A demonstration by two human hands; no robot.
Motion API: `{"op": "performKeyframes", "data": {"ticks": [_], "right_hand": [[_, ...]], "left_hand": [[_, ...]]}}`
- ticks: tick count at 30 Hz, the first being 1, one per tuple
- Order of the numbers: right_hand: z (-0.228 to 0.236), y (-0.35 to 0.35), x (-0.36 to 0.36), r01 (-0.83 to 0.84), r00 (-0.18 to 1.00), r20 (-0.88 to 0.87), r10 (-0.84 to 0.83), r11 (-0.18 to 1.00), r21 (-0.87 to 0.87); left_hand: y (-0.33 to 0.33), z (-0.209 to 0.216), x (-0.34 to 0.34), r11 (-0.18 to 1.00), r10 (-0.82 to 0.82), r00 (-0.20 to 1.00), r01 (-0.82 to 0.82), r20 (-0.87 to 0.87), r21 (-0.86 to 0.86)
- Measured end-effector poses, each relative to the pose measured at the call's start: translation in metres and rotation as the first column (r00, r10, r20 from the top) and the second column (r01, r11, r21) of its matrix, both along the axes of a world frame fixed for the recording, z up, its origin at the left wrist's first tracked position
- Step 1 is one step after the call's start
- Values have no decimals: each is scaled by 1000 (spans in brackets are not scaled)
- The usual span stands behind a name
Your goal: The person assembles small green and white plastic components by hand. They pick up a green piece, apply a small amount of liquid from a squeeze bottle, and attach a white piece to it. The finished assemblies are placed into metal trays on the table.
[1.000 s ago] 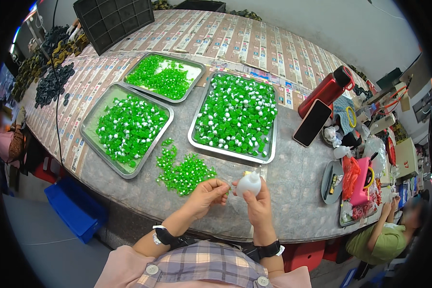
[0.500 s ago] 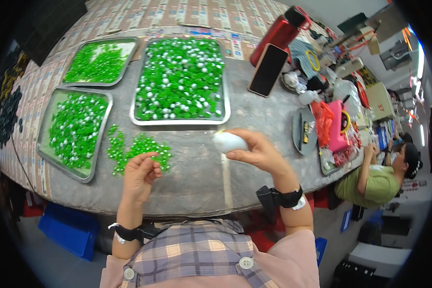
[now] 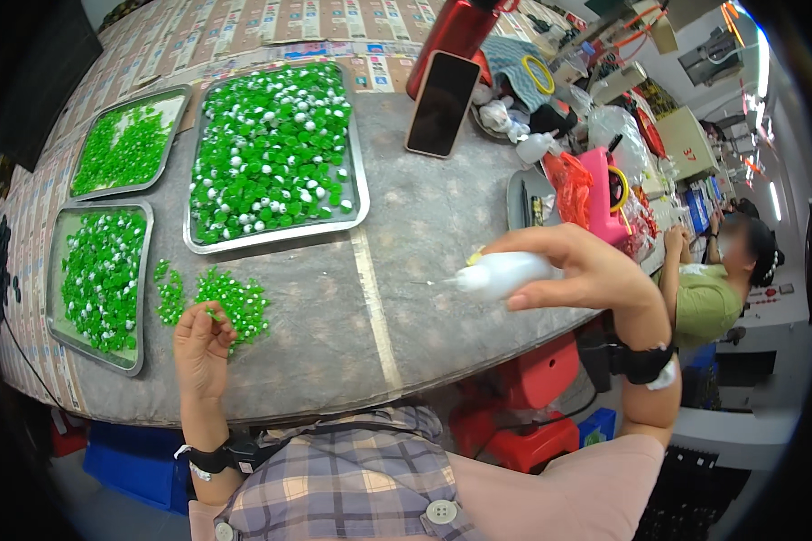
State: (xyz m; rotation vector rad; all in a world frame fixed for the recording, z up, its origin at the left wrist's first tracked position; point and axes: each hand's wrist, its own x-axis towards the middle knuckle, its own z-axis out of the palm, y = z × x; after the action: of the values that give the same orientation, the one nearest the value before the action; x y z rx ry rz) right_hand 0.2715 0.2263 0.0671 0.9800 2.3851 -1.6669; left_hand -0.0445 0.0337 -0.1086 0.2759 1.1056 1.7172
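Observation:
My right hand (image 3: 600,270) is wrapped round a white squeeze bottle (image 3: 505,275), held above the table on its side with a thin needle tip pointing left. My left hand (image 3: 203,356) is closed in a pinch on a small green piece (image 3: 213,314), partly hidden by the fingertips. Beside that hand lies a loose pile of small green pieces (image 3: 244,302) with white specks. Behind the pile a large metal tray (image 3: 280,241) holds many green pieces with white balls. To the left are a second tray (image 3: 144,279) of similar pieces and a third tray (image 3: 179,126) of green ones.
A phone (image 3: 442,104) leans against a red flask (image 3: 451,41) beyond the large tray. At the right are a grey plate (image 3: 517,194), a pink holder (image 3: 595,167) and plastic bags. A co-worker (image 3: 708,302) sits farther right. Red stools (image 3: 541,370) stand below the table edge.
My right hand has carried the squeeze bottle rightward, away from my left hand, and its needle tip now shows. The left hand still pinches beside the pile. The whole view has turned.

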Motion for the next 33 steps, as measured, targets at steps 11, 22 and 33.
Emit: {"op": "performKeyframes", "data": {"ticks": [11, 22, 33], "right_hand": [[-102, -74, -51, 302, 705, -547, -452, 889, -344], [-156, -101, -136, 531, 548, -559, -622, 775, -343], [-127, -112, -126, 825, 307, -756, -578, 557, -91]], "left_hand": [[13, 5, 20, 985, -167, 986, 168, 19, -46], [-9, -3, 18, 973, -196, 957, 217, 214, -76], [-4, 4, 19, 950, -297, 907, 311, 297, 2]]}}
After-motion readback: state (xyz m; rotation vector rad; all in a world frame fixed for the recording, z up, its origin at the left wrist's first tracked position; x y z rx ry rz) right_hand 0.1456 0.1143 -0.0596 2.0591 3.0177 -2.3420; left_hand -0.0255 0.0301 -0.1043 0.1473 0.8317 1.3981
